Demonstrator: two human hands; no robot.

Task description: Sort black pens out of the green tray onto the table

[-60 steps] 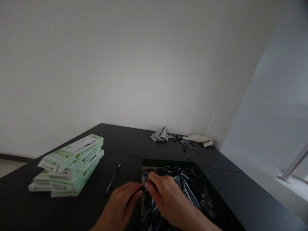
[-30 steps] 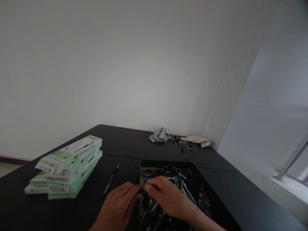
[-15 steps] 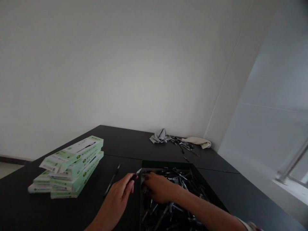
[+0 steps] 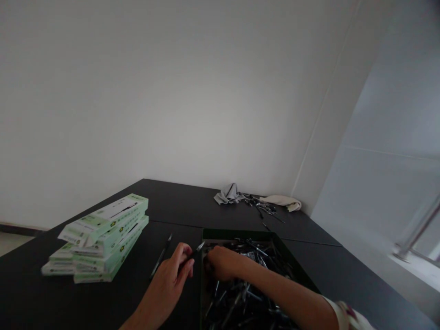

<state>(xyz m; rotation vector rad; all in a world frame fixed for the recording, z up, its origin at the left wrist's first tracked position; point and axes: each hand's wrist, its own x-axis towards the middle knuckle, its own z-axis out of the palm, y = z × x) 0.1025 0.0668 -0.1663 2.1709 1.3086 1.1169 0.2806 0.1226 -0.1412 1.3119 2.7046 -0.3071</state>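
Note:
My left hand point(image 4: 171, 278) is closed around a dark pen point(image 4: 197, 249), its pale pointed tip sticking out toward the upper right, just left of the box. Inside a dark green box point(image 4: 237, 234) full of loose black and clear pen parts point(image 4: 237, 298), my right hand point(image 4: 222, 264) reaches down near the left wall. Its fingers are curled, and the fingertips are hidden in shadow, so whatever they touch does not show. Another pen point(image 4: 161, 256) lies on the black table, partly behind my left hand.
Several green and white pen boxes point(image 4: 110, 229) are stacked crookedly at the left. At the back by the wall lie a grey cloth point(image 4: 227, 195), a heap of pen parts point(image 4: 263, 205) and a cream cloth point(image 4: 283, 200). The black table point(image 4: 178, 199) has a seam across it.
Both hands were together at the pen. My right hand then parted from it and went down into the box, while my left hand kept the pen, its tip now showing.

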